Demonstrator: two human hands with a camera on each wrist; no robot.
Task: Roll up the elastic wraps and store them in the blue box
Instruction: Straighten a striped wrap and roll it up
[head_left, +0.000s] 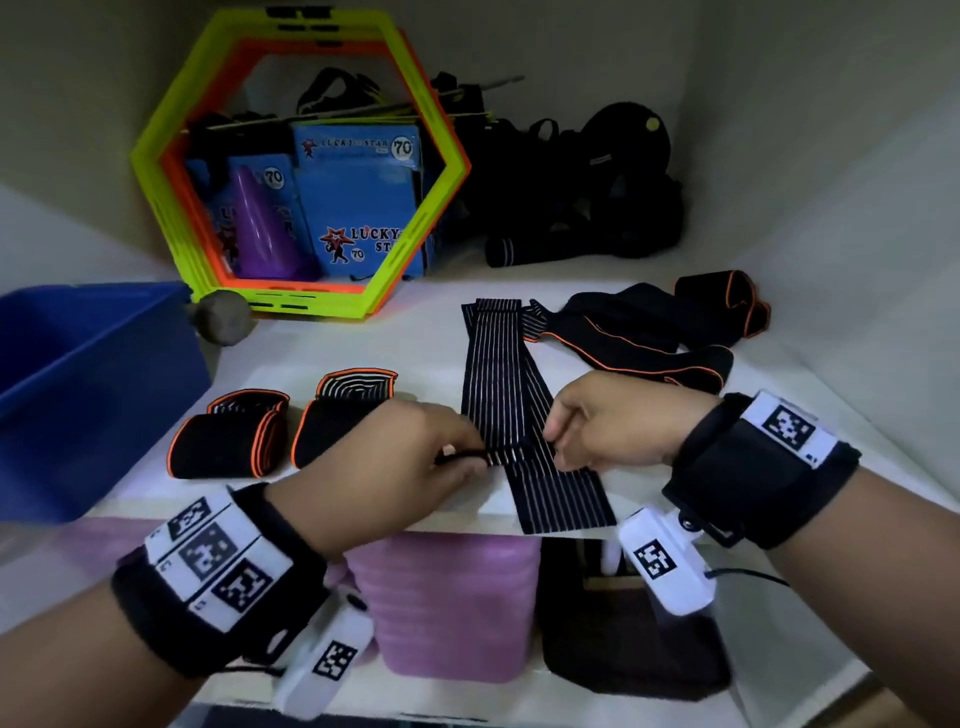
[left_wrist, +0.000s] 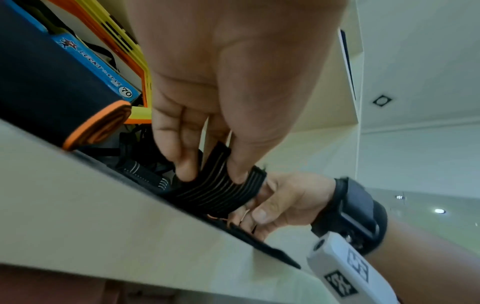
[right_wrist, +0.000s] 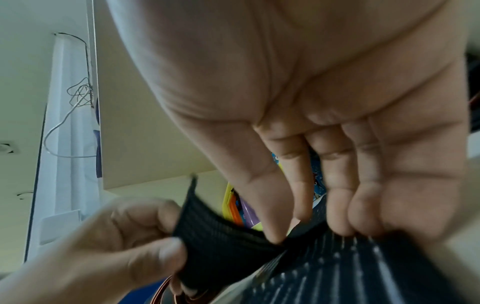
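Observation:
A black elastic wrap with white pinstripes (head_left: 506, 374) lies stretched along the white shelf (head_left: 363, 343), one end hanging over the front edge. My left hand (head_left: 415, 457) and right hand (head_left: 597, 431) both pinch a small fold across this striped wrap (left_wrist: 221, 189) near the shelf front; the fold (right_wrist: 223, 242) stands up between the thumbs and fingers. Two rolled black wraps with orange edges (head_left: 228, 436) (head_left: 343, 410) sit left of my hands. An unrolled black and orange wrap (head_left: 654, 332) lies at the back right. The blue box (head_left: 88, 384) stands at the left.
Yellow and orange hexagon rings (head_left: 296, 161) lean at the back over blue cartons (head_left: 358, 202) and a purple cone (head_left: 265, 228). Black straps (head_left: 582, 192) pile at the back right. A grey ball (head_left: 223, 317) lies by the box. A pink bin (head_left: 457, 603) sits below.

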